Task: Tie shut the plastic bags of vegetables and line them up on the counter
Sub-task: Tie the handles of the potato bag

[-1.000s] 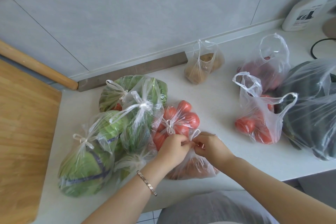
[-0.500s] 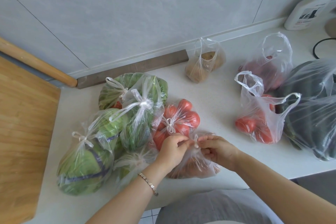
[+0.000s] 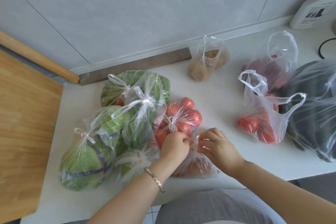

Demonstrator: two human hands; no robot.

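Head view: table [image 3: 218, 96] runs L–R in front of me, wall [image 3: 145, 23] behind. The L end holds the tied lot, bunched rather than lined up: cabbage bag [image 3: 83, 160], greens bag [image 3: 141, 123], tied tomato bag [image 3: 183, 114]. The R end, well apart, has the untied ones: dark-veg bag [image 3: 316, 123], open tomato bag [image 3: 261, 123], purplish bag [image 3: 272, 67] behind it. Potato bag [image 3: 205, 67] sits near the wall; can't tell if its knot is done.

Near bag [image 3: 196, 167] sits at the table's near edge, touching the tied tomato bag. Contents are reddish-brown, can't tell what. Its neck [image 3: 194, 144] comes up btwn my hands, so the pull line runs L–R across it. Left hand [image 3: 174, 143] is on the neck's left, right hand [image 3: 218, 148] on its right, both equally close, knuckles up, forearms in from the near edge. Left fingers [image 3: 183, 139] are curled tight, pinching plastic at the neck. Right fingers [image 3: 205, 144] are curled onto the plastic on the other side, thumb hidden. My guess: knot not cinched yet, and the next pull goes outward both ways.
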